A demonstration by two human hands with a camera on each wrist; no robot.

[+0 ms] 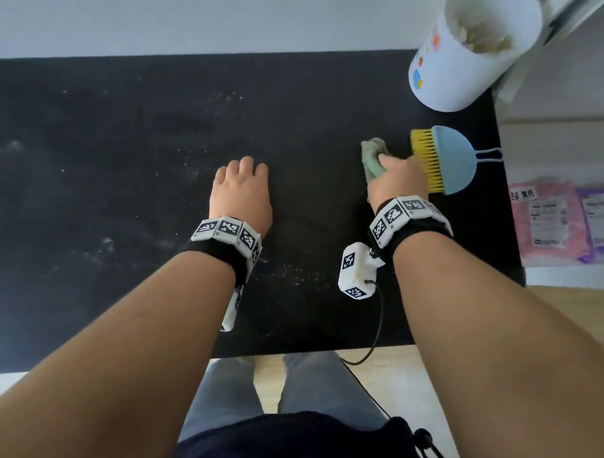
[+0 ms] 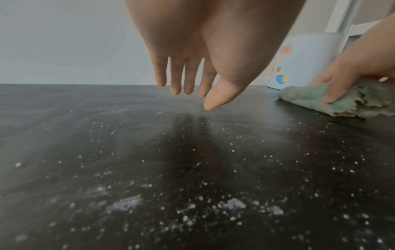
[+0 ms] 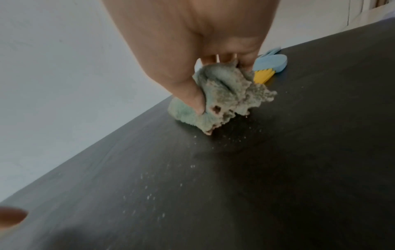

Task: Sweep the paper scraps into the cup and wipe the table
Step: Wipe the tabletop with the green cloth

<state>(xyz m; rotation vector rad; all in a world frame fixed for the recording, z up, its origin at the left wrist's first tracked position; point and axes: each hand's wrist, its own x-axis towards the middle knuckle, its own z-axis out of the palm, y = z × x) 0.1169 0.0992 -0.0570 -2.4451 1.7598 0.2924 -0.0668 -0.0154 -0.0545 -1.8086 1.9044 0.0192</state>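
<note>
Paper scraps (image 1: 479, 36), pale and crumpled, already sit inside the tall white cylindrical cup with coloured stickers (image 1: 468, 58), and that cup stands at the far right corner of your black matte table (image 1: 108, 162), which is the largest thing before you. Fine white dust and crumbs (image 2: 233, 203) lie scattered over the table top, thickest on the near side of the cup and toward your left.

Nearer to you than the cup, at the table's right edge, rests the small blue half-round hand brush with yellow bristles (image 1: 445, 161), lying flat with its thin looped handle pointing away from the table. Just left of that brush, and nearer you than the cup, lies the crumpled grey-green fleecy cloth (image 3: 218, 96).

Your right hand (image 1: 396, 180) grips this cloth against the table, thumb (image 3: 192, 94) pressed into its front and fingers curled over its far side. Your left hand (image 1: 243, 193) hovers just over the table well to the left of the cup, holding nothing; its fingers (image 2: 177, 76) hang straight and slightly apart, tips pointing down at the dusty surface.
</note>
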